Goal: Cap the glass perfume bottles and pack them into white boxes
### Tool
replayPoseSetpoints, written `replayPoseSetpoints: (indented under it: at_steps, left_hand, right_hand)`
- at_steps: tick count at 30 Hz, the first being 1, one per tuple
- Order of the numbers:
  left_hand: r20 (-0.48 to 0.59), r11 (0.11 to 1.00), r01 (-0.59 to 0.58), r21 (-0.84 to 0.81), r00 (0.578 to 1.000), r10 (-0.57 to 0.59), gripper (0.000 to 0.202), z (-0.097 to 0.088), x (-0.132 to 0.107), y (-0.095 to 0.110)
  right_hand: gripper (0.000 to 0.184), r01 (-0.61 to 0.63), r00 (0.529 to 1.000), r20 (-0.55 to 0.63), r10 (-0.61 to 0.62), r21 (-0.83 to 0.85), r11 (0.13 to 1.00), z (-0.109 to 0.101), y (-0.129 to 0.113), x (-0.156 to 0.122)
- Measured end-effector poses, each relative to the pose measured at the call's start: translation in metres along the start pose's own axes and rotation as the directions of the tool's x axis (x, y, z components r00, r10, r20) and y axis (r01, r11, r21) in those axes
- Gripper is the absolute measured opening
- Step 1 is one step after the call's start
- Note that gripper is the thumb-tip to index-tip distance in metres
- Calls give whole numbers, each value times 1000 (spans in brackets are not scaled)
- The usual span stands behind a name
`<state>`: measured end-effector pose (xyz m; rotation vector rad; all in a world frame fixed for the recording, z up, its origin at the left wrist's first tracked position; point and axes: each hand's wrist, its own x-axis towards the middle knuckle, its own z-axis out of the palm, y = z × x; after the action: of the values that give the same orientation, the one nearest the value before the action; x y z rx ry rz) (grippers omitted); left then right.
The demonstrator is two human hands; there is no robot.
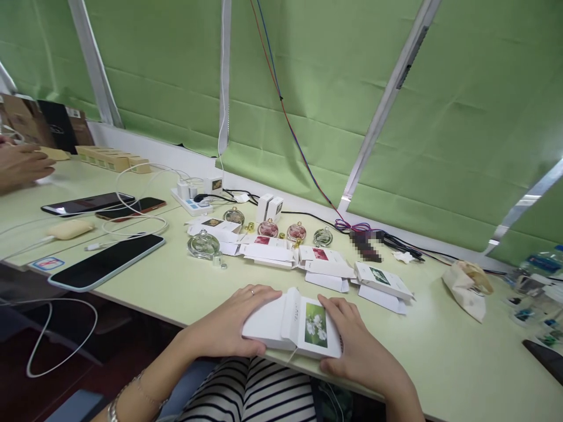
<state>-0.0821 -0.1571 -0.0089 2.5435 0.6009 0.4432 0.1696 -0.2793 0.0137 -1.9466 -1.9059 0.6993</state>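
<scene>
A white cardboard box (295, 328) with a picture of white flowers lies at the table's near edge, held between both hands. My left hand (235, 325) grips its plain left part, thumb below and fingers on top. Around the right end, beside the flower picture, my right hand (352, 346) is closed in the same way. Beyond them, flattened-looking white boxes stand in a row: one with a green picture (382, 280), one with a red picture (325, 261), another red one (268, 251). Behind these are round glass bottles, among them a clear one (203, 244) and a pink one (268, 228).
Phones (108, 261) and white cables lie to the left, near a power strip (191, 200). A cloth pouch (467, 287) sits at right, with clear containers (539, 305) beyond. Another person's hand (24, 164) is at far left, near yellow boxes (112, 158).
</scene>
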Motion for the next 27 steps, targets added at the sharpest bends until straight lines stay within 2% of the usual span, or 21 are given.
replayPoseSetpoints:
  at_steps: [7,15,20,27]
  left_hand:
    - [3,999,-34,-10,999,34,74,-1,1,-2]
    - [146,1000,-21,11,989,19,77,-9,4,0]
    - [119,1000,22,-1,993,-22,77,-6,4,-2]
    - [47,999,-42,-32,998,43,68,1,0,-8]
  right_hand:
    - [95,15,1000,23,-17,50,999,-5,-2,-2]
    - [95,4,999,49,-7,52,999,-8,3,-2]
    - [95,18,997,75,-27,113,993,-10,10,1]
    - [94,38,997,58,-42,53,998,4,2,6]
